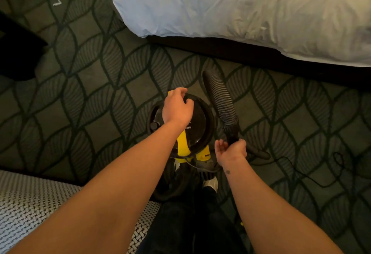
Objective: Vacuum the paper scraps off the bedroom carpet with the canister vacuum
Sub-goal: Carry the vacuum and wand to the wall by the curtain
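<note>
The canister vacuum [198, 121] stands upright on the patterned carpet [90, 93] at the person's feet. Its yellow handle [183, 145] runs away from the person, toward the bed [241, 7]. The left hand [177, 108] curls over the handle's far end. The right hand [230, 150] grips the hose [221, 97], which arches bedward. One paper scrap [57, 2] lies far left.

The canister vacuum [198, 125] stands upright on the dark leaf-patterned carpet [100, 93], its round black top crossed by a yellow handle [183, 143]. Its ribbed black hose [222, 101] arches at its 3 o'clock. One white paper scrap [57, 2] (small, bent) lies far off toward 10 o'clock.
</note>
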The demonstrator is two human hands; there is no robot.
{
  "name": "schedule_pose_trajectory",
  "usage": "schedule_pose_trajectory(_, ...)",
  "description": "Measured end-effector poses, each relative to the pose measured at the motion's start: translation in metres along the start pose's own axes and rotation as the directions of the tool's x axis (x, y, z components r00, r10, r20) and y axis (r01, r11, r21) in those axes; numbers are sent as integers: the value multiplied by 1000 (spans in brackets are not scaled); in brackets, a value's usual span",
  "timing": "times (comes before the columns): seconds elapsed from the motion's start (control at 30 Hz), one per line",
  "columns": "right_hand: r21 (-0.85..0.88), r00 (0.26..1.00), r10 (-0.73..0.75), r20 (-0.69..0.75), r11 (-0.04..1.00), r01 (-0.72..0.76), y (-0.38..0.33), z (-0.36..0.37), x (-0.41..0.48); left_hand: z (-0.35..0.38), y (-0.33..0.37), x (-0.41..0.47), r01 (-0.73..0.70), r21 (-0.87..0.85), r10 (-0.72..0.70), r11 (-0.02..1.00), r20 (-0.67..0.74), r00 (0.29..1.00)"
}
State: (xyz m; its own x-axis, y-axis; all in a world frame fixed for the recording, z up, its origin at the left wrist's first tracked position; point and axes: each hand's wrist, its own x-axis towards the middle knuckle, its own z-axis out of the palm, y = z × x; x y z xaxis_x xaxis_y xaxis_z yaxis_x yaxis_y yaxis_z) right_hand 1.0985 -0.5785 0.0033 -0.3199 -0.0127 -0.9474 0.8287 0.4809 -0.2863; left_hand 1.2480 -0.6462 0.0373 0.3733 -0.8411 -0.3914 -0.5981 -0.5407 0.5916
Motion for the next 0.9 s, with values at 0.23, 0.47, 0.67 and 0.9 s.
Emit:
schedule_pose_trajectory(0.23,-93,993,-74,-89,994,66,18,32,17,4,-19,52,-25,170,21,985,27,999)
schedule_pose_trajectory(0.47,-128,975,-146,-166,984,125,18,52,24,10,-35,80,4,118,-22,993,155,988)
schedule_pose_trajectory(0.67,-61,944,-220,-248,976,211,25,75,25,16,-40,106,82,28,-86,996,208,974)
schedule_pose_trajectory(0.9,-35,883,-269,-384,960,277,27,94,23,22,-51,122,222,-183,-177,958,236,956)
